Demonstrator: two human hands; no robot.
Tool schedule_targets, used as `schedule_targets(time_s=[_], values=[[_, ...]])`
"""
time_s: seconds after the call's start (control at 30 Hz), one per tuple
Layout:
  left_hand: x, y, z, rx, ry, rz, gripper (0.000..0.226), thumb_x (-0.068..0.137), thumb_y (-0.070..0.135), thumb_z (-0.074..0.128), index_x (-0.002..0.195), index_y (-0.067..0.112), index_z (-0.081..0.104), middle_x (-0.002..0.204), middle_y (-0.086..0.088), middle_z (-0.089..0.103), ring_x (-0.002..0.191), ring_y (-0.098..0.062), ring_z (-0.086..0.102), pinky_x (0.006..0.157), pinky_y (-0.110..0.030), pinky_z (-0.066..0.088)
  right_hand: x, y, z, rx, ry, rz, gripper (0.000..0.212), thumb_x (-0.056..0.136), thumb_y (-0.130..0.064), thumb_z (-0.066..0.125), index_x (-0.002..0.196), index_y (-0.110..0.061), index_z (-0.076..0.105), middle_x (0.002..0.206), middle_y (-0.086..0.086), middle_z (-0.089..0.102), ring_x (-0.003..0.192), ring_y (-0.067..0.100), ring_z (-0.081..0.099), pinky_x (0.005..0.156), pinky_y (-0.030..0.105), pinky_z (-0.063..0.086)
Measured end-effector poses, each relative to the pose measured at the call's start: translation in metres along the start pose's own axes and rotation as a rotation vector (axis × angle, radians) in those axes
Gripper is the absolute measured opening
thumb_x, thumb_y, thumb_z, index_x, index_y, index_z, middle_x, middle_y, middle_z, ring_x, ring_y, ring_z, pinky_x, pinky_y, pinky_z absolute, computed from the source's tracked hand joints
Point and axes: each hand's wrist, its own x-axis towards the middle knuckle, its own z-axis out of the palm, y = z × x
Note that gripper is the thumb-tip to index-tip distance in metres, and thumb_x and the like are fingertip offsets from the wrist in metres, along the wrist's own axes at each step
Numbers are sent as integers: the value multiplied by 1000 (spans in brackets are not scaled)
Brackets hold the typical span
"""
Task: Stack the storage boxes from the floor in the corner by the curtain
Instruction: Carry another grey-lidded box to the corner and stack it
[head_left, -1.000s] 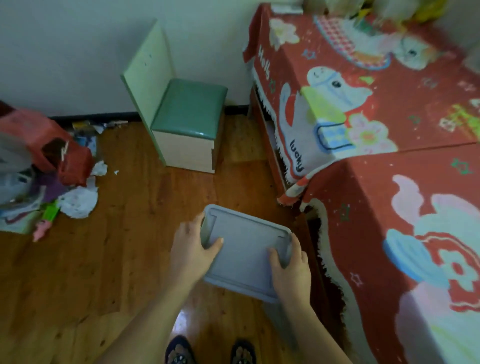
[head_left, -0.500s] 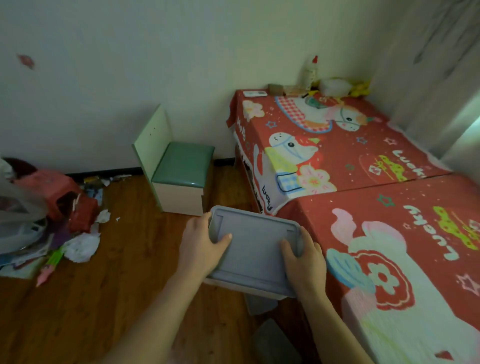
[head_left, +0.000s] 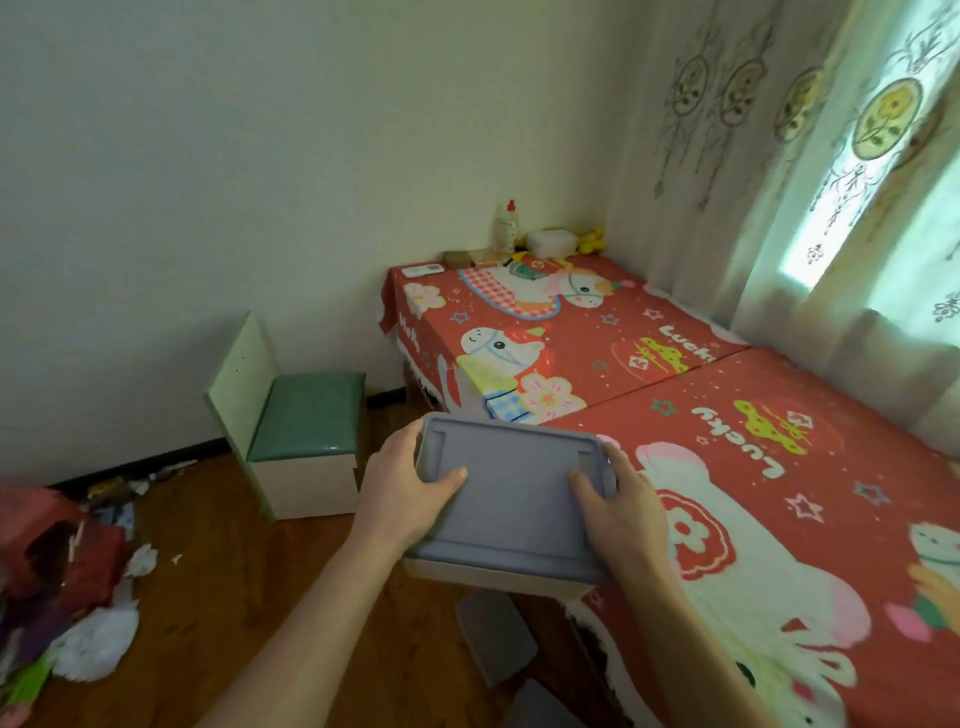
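Now both hands carry a grey lidded storage box (head_left: 511, 493) at lower centre of the frame. Left hand (head_left: 402, 488) grips its left short end, right hand (head_left: 621, 501) its right short end, thumbs curled onto the lid. Its long axis runs left to right between them. The curtain (head_left: 810, 171) corner lies toward the upper right, beyond the red cartoon-print cover (head_left: 597, 343), so the carry probably goes forward and right; the right hand is nearer. Other grey boxes (head_left: 496, 639) sit on the wooden floor (head_left: 270, 571) below.

Matt plastic box lid (head_left: 511, 499), glossy wood floor (head_left: 249, 566)
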Motion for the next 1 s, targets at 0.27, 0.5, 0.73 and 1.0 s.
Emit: schedule_targets(time_s=[0.27,0.5,0.73,1.0], values=[[-26,51,-23,-133,-162,166,79,82,44,74,149,21,39,148,1,45,132,-18,44,109,-39,38,-60,1,-70,-8,162,96,62,91,-52,58,148,-34,41,138,2,56,118,27,56,94,44,49],[-62,108,5,-148,-278,335,78,83,45,72,149,21,37,148,2,42,134,-15,38,103,-25,29,-116,25,-138,-23,357,176,64,90,-48,62,148,-28,45,140,2,55,126,24,50,103,41,39],[-112,171,46,-146,-438,504,82,84,49,69,151,18,34,155,1,35,141,-19,31,115,-37,27,-176,65,-207,-60,550,289,64,88,-52,61,146,-30,46,134,3,58,119,24,53,94,36,39],[-195,254,96,-175,-580,704,78,82,46,72,147,18,40,149,1,44,132,-19,43,109,-33,35,-256,125,-289,-83,747,411,63,87,-52,64,144,-28,50,127,7,60,108,23,55,89,32,41]])
